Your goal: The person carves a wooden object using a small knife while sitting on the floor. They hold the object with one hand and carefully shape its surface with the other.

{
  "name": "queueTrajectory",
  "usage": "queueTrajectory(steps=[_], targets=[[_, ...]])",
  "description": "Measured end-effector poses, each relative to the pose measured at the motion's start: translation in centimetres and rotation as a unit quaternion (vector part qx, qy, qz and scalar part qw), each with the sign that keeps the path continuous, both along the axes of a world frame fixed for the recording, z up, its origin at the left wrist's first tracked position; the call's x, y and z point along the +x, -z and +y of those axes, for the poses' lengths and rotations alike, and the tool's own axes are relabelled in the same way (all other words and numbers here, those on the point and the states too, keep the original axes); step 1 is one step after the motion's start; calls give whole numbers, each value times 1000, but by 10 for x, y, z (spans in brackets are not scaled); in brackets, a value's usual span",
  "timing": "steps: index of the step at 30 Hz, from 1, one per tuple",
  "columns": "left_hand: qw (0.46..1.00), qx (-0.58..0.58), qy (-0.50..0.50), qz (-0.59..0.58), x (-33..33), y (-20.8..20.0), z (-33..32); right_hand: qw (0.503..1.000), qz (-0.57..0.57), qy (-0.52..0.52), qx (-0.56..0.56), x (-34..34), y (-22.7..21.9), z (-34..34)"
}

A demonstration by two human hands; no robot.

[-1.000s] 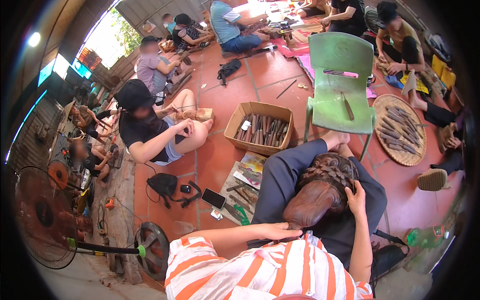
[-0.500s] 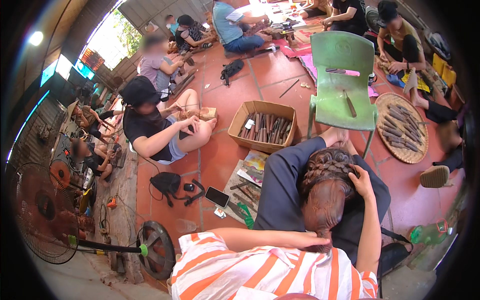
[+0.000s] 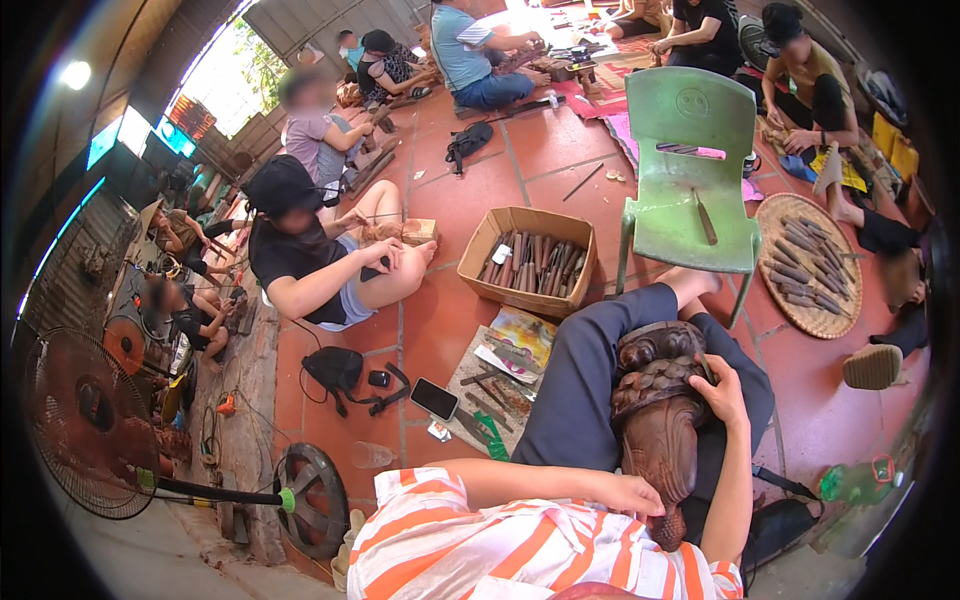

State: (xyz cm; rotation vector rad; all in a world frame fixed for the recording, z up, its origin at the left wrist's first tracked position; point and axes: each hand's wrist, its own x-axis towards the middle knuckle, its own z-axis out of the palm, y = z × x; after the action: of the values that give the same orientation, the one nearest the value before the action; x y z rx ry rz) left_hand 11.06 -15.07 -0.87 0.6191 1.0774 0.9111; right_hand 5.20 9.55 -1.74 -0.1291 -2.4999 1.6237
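Note:
A dark brown carved wooden furniture leg [image 3: 658,440] lies between my thighs, its thick ornate end away from me and its narrow scaly tip against my striped shirt. My right hand [image 3: 722,392] grips the right side of the thick end, thumb and fingers curled on the carving. Down at the narrow end, my left hand [image 3: 632,494] is closed over the wood just above the tip; its fingertips are partly hidden. I see no tool in either hand.
A cardboard box [image 3: 530,290] of wooden-handled tools stands ahead. Right of it are a green chair [image 3: 690,180] holding a chisel and a round woven tray [image 3: 835,310] of tools. Left lie a phone [image 3: 434,397] and loose blades; a fan [image 3: 95,410] stands beyond. Several people sit working around.
The carved leg has turned and shifted toward me, showing more of its ornate end. Both hands moved with it, slightly down in view. My left knee has swung outward.

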Motion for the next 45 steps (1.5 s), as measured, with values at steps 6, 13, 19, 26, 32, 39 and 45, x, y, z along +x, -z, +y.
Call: queueTrajectory(steps=[6,13,19,26,32,39,45], targets=[[995,-5,-77,62,-35,-38,-21,989,-29,87,-118,10,-15,10],[958,6,-195,211,-118,-47,-42,934,167,194,-249,45,-80,49],[879,68,-266,391,-199,-56,-25,839,272,193,-429,79,-87,88],[730,156,-365,556,-237,17,21,792,334,69,-506,51,-62,80],[787,81,-302,532,-236,33,40,716,218,218,-626,4,16,84],[742,-5,-229,630,-219,21,27,748,166,280,-578,-7,35,68],[745,-12,-258,615,-222,24,20,747,165,324,-557,-12,41,66]])
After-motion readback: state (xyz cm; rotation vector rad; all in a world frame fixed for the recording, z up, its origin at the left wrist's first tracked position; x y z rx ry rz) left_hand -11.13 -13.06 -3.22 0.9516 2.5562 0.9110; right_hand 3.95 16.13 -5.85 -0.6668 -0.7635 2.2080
